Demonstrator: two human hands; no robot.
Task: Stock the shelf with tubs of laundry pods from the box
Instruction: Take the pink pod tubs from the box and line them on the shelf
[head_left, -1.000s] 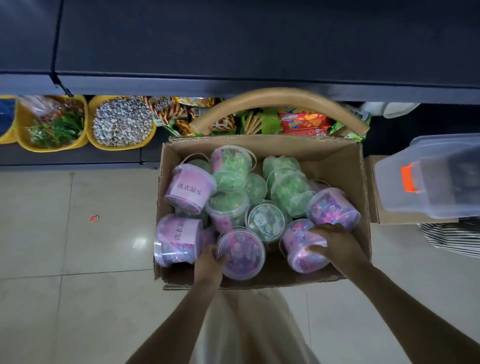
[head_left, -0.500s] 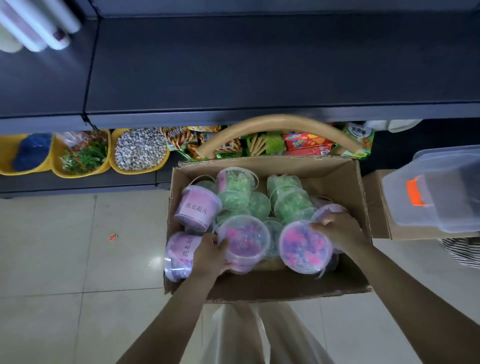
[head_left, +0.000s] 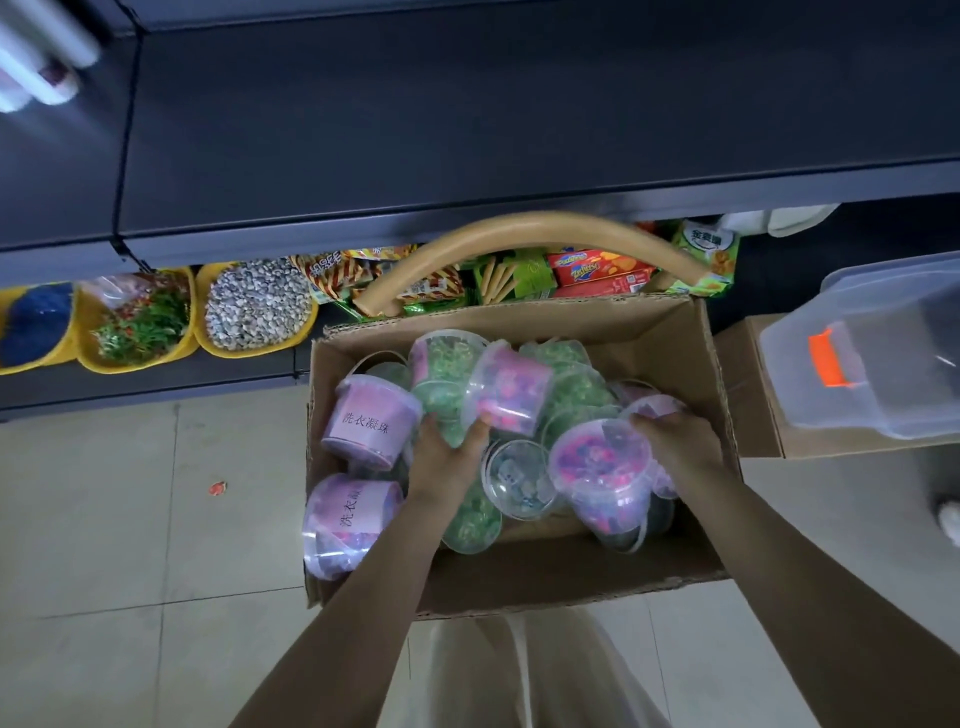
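Note:
An open cardboard box (head_left: 524, 584) on the floor holds several clear tubs of pink and green laundry pods. My left hand (head_left: 447, 460) grips a pink-pod tub (head_left: 511, 387) from below, tilted and raised above the others. My right hand (head_left: 678, 441) grips the rim of another pink-pod tub (head_left: 600, 467), lifted over the box's right half. Two labelled pink tubs (head_left: 371, 421) lie at the box's left side. The dark shelf (head_left: 467, 119) stretches bare above the box.
Yellow baskets (head_left: 254, 312) of goods and snack packets (head_left: 597, 270) fill the lower shelf behind the box. A tan curved handle (head_left: 524, 236) arches over the box's far edge. A clear plastic bin (head_left: 872, 353) sits on another carton at right. Tiled floor (head_left: 130, 545) lies left.
Both hands have lifted their pink tubs higher out of the box; the left tub has moved up and away toward the shelf and tilted. The view has shifted upward.

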